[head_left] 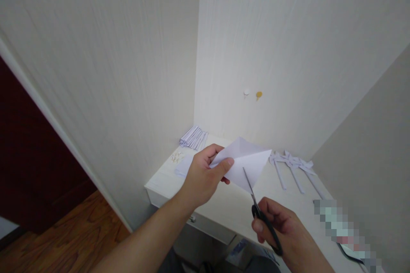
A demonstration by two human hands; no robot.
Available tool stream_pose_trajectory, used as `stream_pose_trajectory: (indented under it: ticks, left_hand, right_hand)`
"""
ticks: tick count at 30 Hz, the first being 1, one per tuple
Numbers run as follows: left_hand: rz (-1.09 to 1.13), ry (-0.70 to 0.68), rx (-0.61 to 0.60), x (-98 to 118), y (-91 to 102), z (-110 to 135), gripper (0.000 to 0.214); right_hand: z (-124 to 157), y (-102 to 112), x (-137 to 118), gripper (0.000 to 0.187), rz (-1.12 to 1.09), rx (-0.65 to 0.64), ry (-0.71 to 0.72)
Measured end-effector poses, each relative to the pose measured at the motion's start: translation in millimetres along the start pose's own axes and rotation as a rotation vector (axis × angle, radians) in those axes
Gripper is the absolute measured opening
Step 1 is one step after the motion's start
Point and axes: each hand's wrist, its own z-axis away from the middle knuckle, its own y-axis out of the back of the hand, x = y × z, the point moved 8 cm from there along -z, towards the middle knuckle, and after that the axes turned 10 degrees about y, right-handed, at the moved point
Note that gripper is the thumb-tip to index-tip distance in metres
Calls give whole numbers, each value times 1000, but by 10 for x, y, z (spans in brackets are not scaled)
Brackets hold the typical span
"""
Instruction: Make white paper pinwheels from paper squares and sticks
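My left hand (208, 172) pinches the left corner of a folded white sheet of paper (253, 162), thumb on top and fingers beneath. Creases run across the sheet, and it is held up above the white desk. Black-handled scissors (265, 226) are in my right hand (282, 230), whose fingers pass through the handle loops. Their blades point up and away, lying over the paper's near edge. Right of the paper, several paper pinwheel-like shapes on white sticks (291, 164) lie on the desk.
A bundle of rolled paper sticks (194, 137) lies in the desk's back left corner. Small pale bits (177, 157) are scattered in front of it. Walls enclose the desk (208, 211); a white hook (246, 93) and a yellow hook (259, 94) are on the back one. A blurred-out object (342, 226) lies at right.
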Motion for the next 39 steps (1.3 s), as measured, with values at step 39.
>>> stream_pose_trajectory:
  ticks: [39]
  left_hand:
    - [22,-1,-2,14,52,191,25]
  right_hand:
    - [135,-128,-161,62,3,19,-15]
